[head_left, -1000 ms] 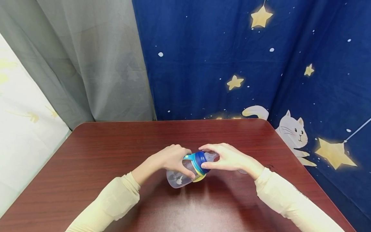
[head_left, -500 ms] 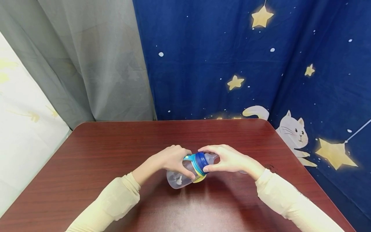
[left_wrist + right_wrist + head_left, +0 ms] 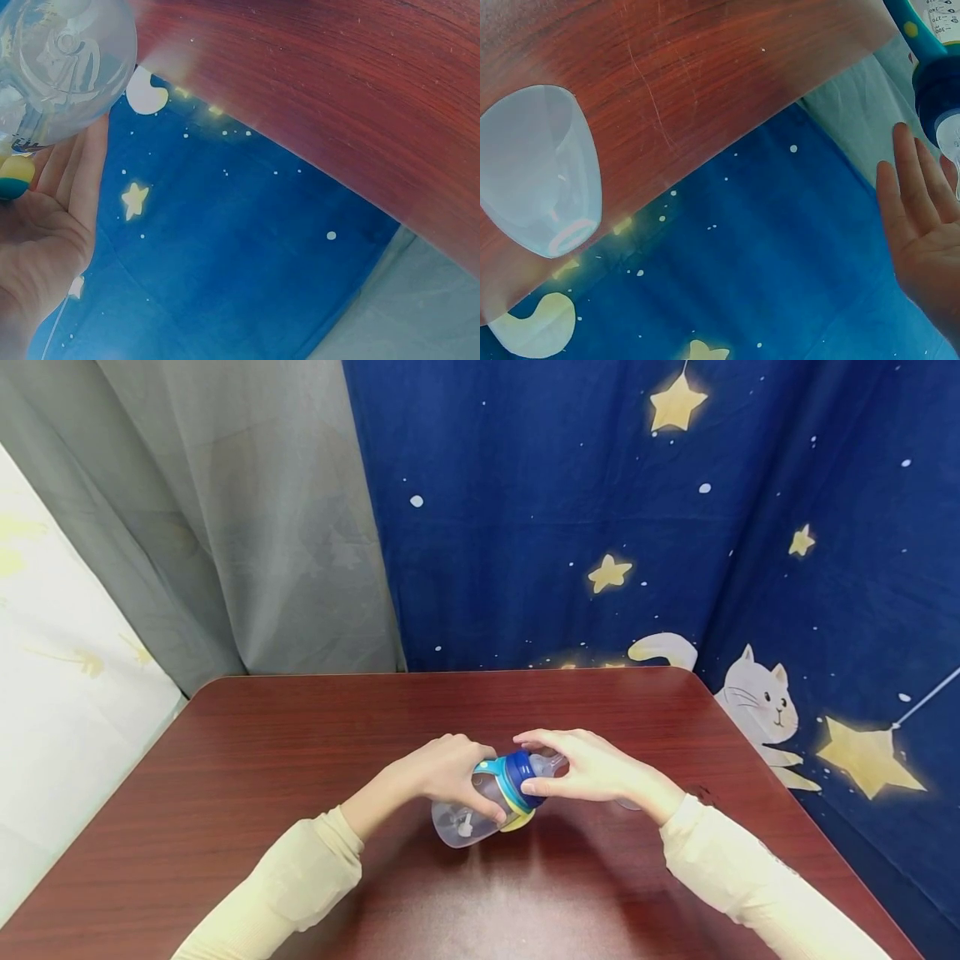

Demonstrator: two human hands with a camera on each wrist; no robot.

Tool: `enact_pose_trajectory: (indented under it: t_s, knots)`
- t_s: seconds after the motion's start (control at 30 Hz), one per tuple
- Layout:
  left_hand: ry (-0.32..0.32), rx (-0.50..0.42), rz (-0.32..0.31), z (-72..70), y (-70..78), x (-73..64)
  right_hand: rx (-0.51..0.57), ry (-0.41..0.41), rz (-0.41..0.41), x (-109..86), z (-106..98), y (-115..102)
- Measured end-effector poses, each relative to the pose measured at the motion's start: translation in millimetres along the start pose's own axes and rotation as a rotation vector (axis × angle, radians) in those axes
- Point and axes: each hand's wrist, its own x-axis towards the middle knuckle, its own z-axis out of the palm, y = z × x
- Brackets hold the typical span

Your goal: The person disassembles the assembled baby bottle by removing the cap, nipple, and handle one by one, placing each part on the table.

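Note:
A clear baby bottle [image 3: 457, 822] with a dark blue collar [image 3: 521, 768] and turquoise and yellow handles lies tilted above the table, its teat pointing right. My left hand [image 3: 442, 772] grips the bottle's body, thumb in front; in the left wrist view the bottle's round base [image 3: 67, 67] faces the camera. Around the collar and teat is my right hand [image 3: 588, 766], its thumb against the collar. The fingers [image 3: 911, 180] of that hand look straight and slightly apart from the collar in the right wrist view. The right thumb is hidden there.
A translucent dome-shaped cap [image 3: 540, 172] stands on the brown table [image 3: 337, 718], mostly hidden behind my right wrist in the head view. Grey and blue star-printed curtains [image 3: 540, 527] hang past the table's far edge.
My right fingers closed onto the collar half a second ago and have since lifted slightly off it. The left hand and bottle stay nearly still.

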Motion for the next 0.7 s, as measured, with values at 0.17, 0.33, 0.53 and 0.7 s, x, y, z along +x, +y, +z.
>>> enact_pose_trajectory:
  t_s: [0.17,0.33,0.53,0.7]
  knots:
    - [-0.005,-0.006,-0.003,-2.3,0.3,0.1,-0.015,-0.038,0.04,0.1,-1.1,-3.7]
    - [-0.011,-0.012,0.001,-1.6,-1.0,0.0,0.016,-0.049,0.012,0.0,-0.1,-2.5]
    - [-0.002,-0.023,0.013,-1.1,-3.1,-0.7,0.008,-0.04,-0.052,-0.2,-0.3,-0.9]
    - [0.0,-0.045,0.025,-1.2,-4.1,-0.9,0.003,-0.034,-0.097,0.0,-0.2,0.3]
